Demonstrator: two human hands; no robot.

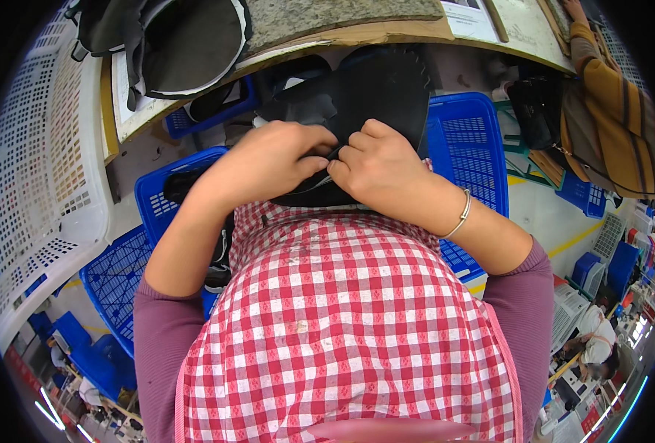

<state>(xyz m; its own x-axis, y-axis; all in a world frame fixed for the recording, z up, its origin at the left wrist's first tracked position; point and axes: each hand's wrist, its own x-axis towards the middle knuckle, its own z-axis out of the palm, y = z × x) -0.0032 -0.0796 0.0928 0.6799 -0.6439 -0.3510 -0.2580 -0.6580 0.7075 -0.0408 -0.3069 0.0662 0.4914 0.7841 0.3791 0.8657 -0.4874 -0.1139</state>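
A large black leather-like piece (379,92) with a notched edge lies across my lap, below the table's front edge. Over its middle, the fingertips of my left hand (272,155) and my right hand (379,166) nearly meet. Both hands are closed, pinching folded edges of the black material between thumb and fingers. The exact spot they grip is partly hidden by the knuckles. Beside my left fingers, a crumpled black flap (302,109) with a pale underside rests on the larger piece. A bangle circles my right wrist.
More black pieces (194,44) hang over the worktable (342,22) edge at the upper left. A white perforated basket (47,148) stands left. Blue plastic crates (482,148) flank my lap. Another person in a brown striped garment (608,118) is at the far right.
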